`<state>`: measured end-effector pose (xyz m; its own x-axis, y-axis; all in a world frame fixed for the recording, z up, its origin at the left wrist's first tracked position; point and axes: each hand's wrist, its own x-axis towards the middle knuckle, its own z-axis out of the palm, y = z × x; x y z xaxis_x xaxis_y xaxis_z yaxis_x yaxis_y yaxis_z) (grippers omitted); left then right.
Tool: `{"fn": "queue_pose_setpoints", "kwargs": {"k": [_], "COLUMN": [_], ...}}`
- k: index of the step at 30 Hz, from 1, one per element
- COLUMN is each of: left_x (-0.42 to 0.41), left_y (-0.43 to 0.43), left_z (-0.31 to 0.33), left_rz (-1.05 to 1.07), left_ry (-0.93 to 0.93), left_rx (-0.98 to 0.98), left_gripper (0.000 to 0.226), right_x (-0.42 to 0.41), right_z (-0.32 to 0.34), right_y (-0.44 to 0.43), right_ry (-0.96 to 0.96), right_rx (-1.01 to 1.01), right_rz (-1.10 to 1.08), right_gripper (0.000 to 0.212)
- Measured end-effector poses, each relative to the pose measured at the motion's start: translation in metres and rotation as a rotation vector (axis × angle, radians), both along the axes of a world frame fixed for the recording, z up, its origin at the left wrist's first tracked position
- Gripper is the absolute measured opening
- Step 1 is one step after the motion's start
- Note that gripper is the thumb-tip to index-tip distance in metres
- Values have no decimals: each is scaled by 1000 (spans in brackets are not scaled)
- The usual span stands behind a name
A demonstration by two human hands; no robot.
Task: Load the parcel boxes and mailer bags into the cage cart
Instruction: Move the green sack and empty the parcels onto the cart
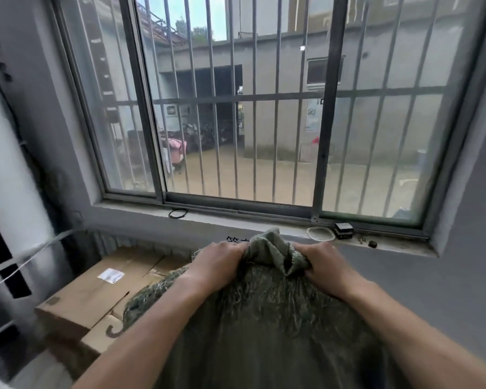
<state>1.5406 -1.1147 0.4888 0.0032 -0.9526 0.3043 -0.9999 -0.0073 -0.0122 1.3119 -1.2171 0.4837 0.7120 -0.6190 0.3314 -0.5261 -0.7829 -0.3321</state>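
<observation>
Gripping the bunched neck of one green woven sack (264, 327), two bare hands held it from either side. The left hand (219, 262) had its fingers curled tight into the fabric on the left of the neck. The right hand (327, 266) had its fingers curled into the fabric on the right. The sack filled the lower centre of the view, right in front of the person and below the window sill (236, 220). Its crumpled top edge stuck up between the two hands. Its left side overlapped the cardboard boxes (96, 293); whether it rested on them could not be told. Boxes: at least two counted, stacked at lower left by the wall; exact count unclear since the sack covered part of them. The upper box carried one white label (110, 276). One white strap (26, 255) ran across the left edge. On the sill: one black elastic loop (178, 213) towards the left, one whitish ring (320, 233), one small black box (343, 230) just beside the ring, and one small dark knob (372, 244) further right. Black characters (236, 239) were on the wall under the sill, partly hidden by the left hand. One barred window (253, 94) stood above, with a grey courtyard outside.
</observation>
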Motion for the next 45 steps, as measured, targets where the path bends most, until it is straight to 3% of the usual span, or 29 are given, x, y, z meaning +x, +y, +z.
{"fn": "queue_pose_setpoints", "kwargs": {"k": [4,9,20,30,37,40,45], "left_x": [56,107,173,251,347,393,450], "left_y": [-9,-31,-83,-103,-96,-88,-75], "left_z": [2,-4,-5,3,-18,-22,-15], "left_rz": [-49,-79,-34,-30,-105,-123,-188], "left_ry": [28,14,70,130,129,134,191], "left_rx": [3,24,90,63,39,32,9], "left_gripper": [42,41,44,34,29,28,20], "right_x": [48,96,169,247,337,381,440], "right_z": [-7,-18,-10,0,-19,-25,-18], "right_y": [-1,-18,-80,-96,-76,-58,-17], "right_ry": [-10,-12,31,29,-23,-41,-104], "right_rx": [-15,18,26,-17,-32,-38,-6], "right_rz": [-38,-69,-66,-76,-135,-199,-364], "right_gripper": [63,46,28,52,42,28,31]}}
